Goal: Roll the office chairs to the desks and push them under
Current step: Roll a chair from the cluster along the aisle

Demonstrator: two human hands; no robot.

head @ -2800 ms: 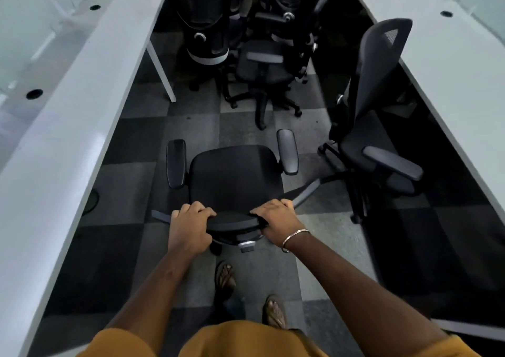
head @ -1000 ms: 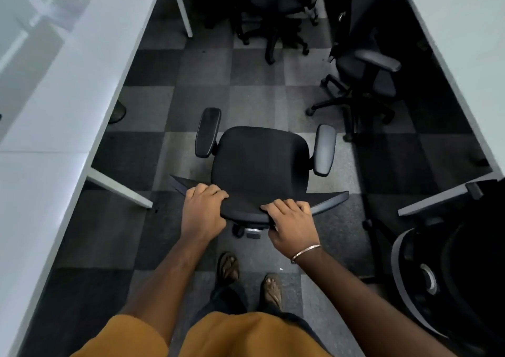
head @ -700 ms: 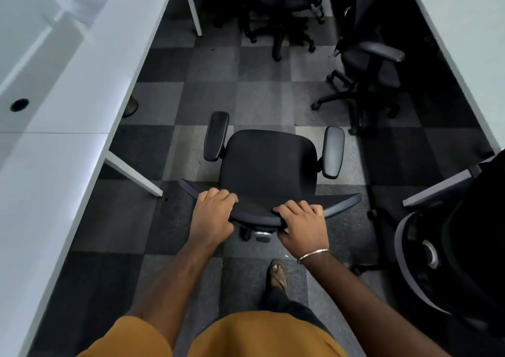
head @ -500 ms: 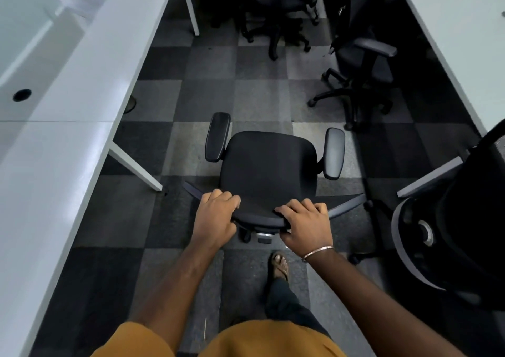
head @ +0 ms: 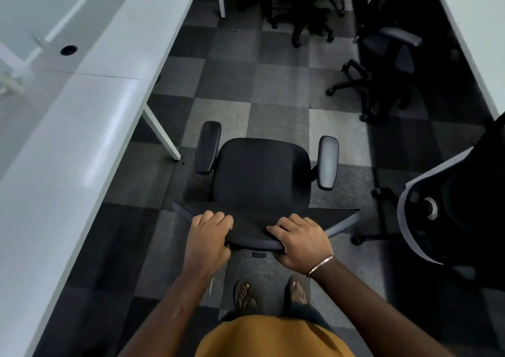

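Checkered carpet tiles [head: 276, 77] run down an aisle between two long white desks. Your left hand [head: 209, 237] and right hand [head: 300, 240] both curl over the top edge of the chair [head: 262, 176], which stands mid-aisle at twelve o'clock, facing away from you. Swing it toward the left desk [head: 82, 127] at nine o'clock, and aim between the supports: the slanted desk leg [head: 161, 135] sits just beside the left armrest [head: 209, 147]. A second chair [head: 451, 214] crowds you at three o'clock, and more chairs [head: 382, 64] stand at one o'clock.
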